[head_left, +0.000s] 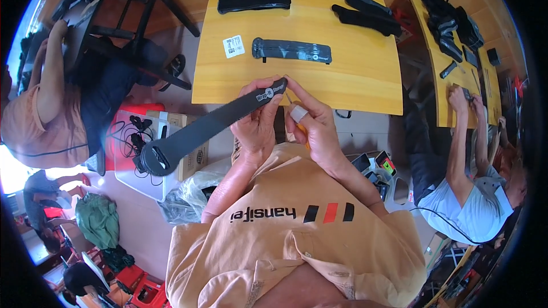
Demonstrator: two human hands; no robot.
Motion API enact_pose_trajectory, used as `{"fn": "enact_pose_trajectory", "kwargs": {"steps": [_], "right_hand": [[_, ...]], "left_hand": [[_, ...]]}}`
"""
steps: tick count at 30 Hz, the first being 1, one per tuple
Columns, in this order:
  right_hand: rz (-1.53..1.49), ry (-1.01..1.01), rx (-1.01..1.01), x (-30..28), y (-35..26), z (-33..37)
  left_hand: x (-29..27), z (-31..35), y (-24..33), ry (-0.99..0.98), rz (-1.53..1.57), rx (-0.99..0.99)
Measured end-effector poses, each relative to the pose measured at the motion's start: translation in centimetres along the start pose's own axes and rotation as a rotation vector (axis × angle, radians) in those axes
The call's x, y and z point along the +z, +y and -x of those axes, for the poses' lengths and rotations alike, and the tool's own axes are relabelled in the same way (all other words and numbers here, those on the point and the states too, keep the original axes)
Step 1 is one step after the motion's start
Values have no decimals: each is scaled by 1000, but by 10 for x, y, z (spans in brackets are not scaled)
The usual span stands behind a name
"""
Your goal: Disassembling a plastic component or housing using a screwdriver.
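Observation:
My left hand (pixel 254 120) pinches a long black storage strap (pixel 208 127) near its narrow printed tip. From there the strap slants down to the left and ends in a wide round part with a slot. My right hand (pixel 314 122), with a white wrap (pixel 298 113) round one digit, meets the strap's tip with a fingertip. Its fingers also close on a thin tool with an orange handle (pixel 306 136), mostly hidden by the palm. Just beyond both hands, a grey-black patterned strap (pixel 291 51) lies flat on the wooden table (pixel 354 91).
A white label sheet (pixel 233 47) lies left of the patterned strap. Black straps (pixel 254 0) rest at the back left, with more (pixel 365 14) at the back right. A clear bin (pixel 134 179) with cables stands left of me. Other people sit at both sides.

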State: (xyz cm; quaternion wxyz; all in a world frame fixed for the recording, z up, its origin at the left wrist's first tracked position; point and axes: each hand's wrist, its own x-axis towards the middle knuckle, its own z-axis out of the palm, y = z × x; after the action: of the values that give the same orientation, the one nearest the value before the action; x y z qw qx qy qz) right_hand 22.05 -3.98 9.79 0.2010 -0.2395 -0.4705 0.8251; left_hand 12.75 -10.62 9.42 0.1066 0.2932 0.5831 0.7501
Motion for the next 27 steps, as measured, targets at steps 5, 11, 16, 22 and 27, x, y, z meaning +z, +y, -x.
{"fn": "enact_pose_trajectory", "kwargs": {"steps": [5, 11, 16, 22, 27], "right_hand": [[212, 7, -166, -2, 4, -4], [100, -48, -5, 2, -12, -3], [-125, -52, 80, 6, -9, -4], [386, -15, -259, 3, -1, -10], [287, -43, -163, 4, -19, -5]], "left_hand": [[0, 0, -2, 13, 36, 14], [3, 0, -4, 70, 117, 69], [3, -1, -8, 86, 102, 115], [3, -3, -6, 108, 70, 122], [-1, -5, 1, 115, 22, 21]]}}
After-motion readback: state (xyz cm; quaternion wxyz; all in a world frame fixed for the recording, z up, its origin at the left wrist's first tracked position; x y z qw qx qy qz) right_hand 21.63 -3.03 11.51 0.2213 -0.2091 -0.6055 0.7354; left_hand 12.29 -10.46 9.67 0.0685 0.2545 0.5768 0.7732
